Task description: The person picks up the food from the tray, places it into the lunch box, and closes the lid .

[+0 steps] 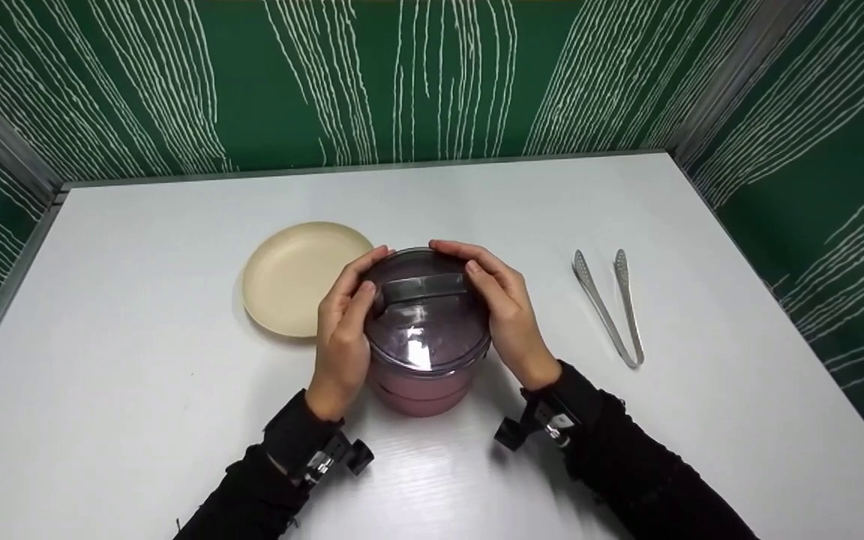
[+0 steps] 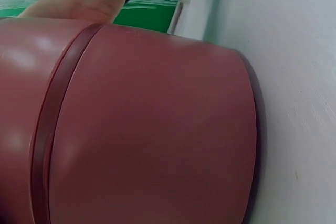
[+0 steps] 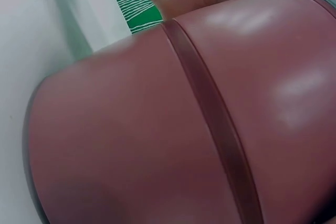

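A dusky pink round container (image 1: 421, 394) stands on the white table (image 1: 102, 420) near the front middle, capped by a smoky see-through lid (image 1: 424, 330) with a grey handle bar (image 1: 421, 287). My left hand (image 1: 346, 319) curls round the lid's left rim. My right hand (image 1: 503, 307) curls round its right rim. The two wrist views are filled by the pink container wall (image 2: 152, 129) (image 3: 173, 129), with the other hand's palm showing behind it.
A cream plate (image 1: 293, 277) lies just left of the container, partly behind my left hand. Metal tongs (image 1: 612, 304) lie to the right. Green patterned walls (image 1: 432, 75) close in the table on three sides.
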A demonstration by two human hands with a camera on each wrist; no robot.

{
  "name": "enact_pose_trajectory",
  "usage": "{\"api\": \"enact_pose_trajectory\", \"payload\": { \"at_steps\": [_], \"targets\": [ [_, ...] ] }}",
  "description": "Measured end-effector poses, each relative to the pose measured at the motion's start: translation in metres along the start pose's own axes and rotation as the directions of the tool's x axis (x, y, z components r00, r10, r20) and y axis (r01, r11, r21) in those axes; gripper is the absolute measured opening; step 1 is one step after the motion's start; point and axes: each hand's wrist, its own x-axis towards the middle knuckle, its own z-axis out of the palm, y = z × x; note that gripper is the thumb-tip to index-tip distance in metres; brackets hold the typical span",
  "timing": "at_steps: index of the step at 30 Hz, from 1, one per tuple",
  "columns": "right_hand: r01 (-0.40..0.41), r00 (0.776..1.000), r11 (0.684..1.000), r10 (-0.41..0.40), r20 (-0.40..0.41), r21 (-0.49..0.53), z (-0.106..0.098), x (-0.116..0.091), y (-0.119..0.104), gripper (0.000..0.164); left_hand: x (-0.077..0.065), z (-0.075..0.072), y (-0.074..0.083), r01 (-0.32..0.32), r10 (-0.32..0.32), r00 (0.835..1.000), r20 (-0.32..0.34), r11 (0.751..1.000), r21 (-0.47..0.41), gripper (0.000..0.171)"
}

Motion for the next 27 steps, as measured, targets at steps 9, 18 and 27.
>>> {"api": "enact_pose_trajectory", "payload": {
  "at_steps": [9,18,27],
  "targets": [
    [-0.011,1.000,1.000,0.012,0.025,-0.010,-0.0018,0.0041,0.0042,0.041,0.0041,-0.0038,-0.0033,-0.004,0.004,1.000,0.009,1.000,-0.001,0.045],
    [-0.014,1.000,1.000,0.015,0.013,-0.014,-0.0037,0.0035,0.0058,0.041,0.0053,-0.0048,-0.0050,-0.008,0.008,0.999,0.035,1.000,-0.005,0.044],
    [-0.035,0.999,0.998,0.037,0.037,-0.052,-0.0081,0.0039,0.0042,0.040,0.0065,-0.0086,-0.0034,0.017,-0.021,0.997,0.074,0.998,0.056,0.043]
  ]
}}
